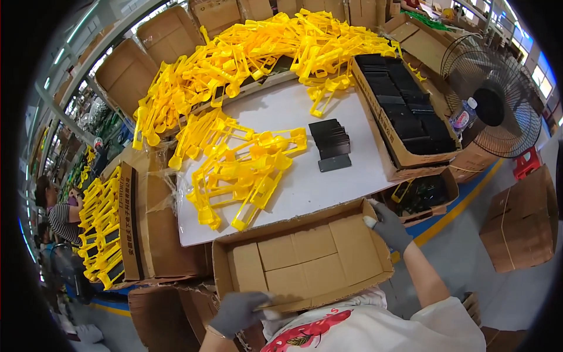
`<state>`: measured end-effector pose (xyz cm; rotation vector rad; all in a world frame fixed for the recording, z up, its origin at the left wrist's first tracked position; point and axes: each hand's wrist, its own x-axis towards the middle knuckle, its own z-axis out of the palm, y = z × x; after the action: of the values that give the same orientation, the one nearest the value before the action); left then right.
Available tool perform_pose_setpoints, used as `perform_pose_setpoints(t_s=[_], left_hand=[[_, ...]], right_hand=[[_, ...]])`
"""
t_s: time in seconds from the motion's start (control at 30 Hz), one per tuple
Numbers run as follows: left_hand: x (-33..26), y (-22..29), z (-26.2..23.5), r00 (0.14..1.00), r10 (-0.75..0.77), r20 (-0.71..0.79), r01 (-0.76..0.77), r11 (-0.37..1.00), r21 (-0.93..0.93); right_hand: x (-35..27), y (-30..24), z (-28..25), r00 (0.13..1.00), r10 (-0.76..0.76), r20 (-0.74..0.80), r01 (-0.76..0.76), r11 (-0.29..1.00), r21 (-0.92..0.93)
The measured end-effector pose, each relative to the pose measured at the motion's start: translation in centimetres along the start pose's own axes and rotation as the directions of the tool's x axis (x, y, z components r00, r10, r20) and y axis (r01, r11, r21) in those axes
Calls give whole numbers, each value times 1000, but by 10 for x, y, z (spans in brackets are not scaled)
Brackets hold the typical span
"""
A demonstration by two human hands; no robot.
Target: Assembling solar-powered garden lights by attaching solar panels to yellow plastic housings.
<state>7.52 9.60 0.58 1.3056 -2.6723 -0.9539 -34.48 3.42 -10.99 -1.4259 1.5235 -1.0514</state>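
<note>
A shallow cardboard box (319, 252) is tilted up in front of me against the near table edge, with the bare flaps of its bottom showing. My left hand (239, 312), in a grey glove, is closed on its near left corner. At the far right corner my right hand (389, 225), also gloved, grips the rim with the thumb on the inside. Beyond the box, on the white tabletop (305, 199), lies a loose pile of yellow plastic frames (243, 170). Right of that pile sits a fanned stack of thin black plates (331, 144).
A large heap of yellow frames (258, 50) fills the far side. A carton (381, 126) packed with black plates stands right, near a fan (489, 100) and a bottle (463, 117). At left, another carton (161, 229) adjoins rows of yellow frames (101, 229). A person (63, 217) is beyond.
</note>
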Motion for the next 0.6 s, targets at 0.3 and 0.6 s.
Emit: perform_pose_setpoints(t_s=[0.3,0.6], left_hand=[[265,-17,-113,945,287,-155,-169,838,520],[364,-48,-91,998,66,16,-52,586,809]], right_hand=[[123,-60,5,936,-339,-99,210,759,-616],[181,-58,39,939,-203,278,343,501,-794]])
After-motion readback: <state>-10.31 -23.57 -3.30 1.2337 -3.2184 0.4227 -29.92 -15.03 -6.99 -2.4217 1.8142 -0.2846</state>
